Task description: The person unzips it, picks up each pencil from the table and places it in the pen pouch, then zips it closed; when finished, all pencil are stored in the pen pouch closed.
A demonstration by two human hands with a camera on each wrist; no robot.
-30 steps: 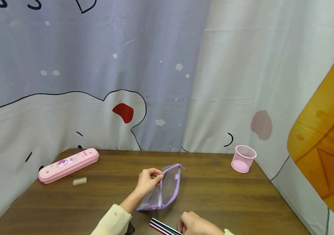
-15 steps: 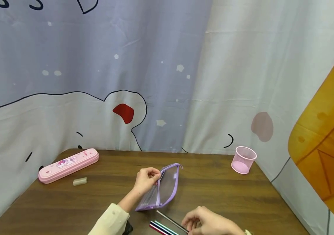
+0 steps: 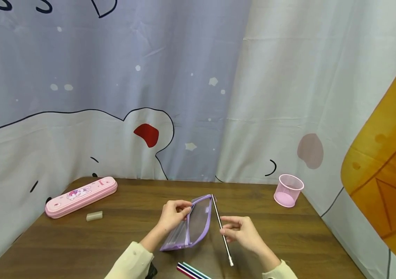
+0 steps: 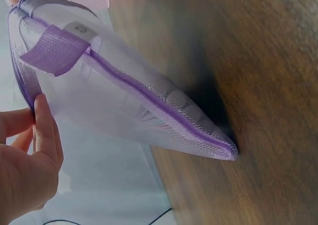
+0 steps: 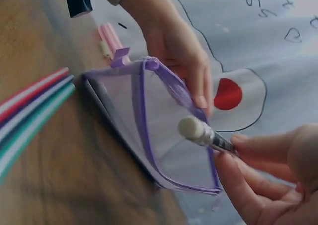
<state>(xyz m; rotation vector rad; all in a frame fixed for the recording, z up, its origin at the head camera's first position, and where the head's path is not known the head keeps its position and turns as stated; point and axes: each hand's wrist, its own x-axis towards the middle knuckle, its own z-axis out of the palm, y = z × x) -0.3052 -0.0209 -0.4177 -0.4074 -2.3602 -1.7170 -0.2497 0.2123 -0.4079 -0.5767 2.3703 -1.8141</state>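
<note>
A see-through mesh zipper pouch (image 3: 198, 221) with purple edging stands on the table, its mouth spread apart. My left hand (image 3: 174, 215) pinches the pouch's upper edge between thumb and fingers; the left wrist view shows this pinch beside a purple fabric tab (image 4: 57, 51). In my right hand (image 3: 241, 232) is a dark pencil (image 3: 221, 230) with a white eraser end, pinched between thumb and fingers. The pencil slants beside the pouch's right edge, eraser end toward me. In the right wrist view the eraser (image 5: 191, 128) appears in front of the pouch's opening.
Several striped pencils (image 3: 192, 271) lie at the table's near edge. A pink pencil case (image 3: 81, 197) lies at the back left, with a small pale eraser (image 3: 94, 216) in front of it. A pink cup (image 3: 288, 190) stands at the back right, before the curtain (image 3: 198, 89).
My right hand has picked up the dark pencil from the bunch at the near edge and raised it forward beside the pouch. The left hand keeps its pinch on the pouch.
</note>
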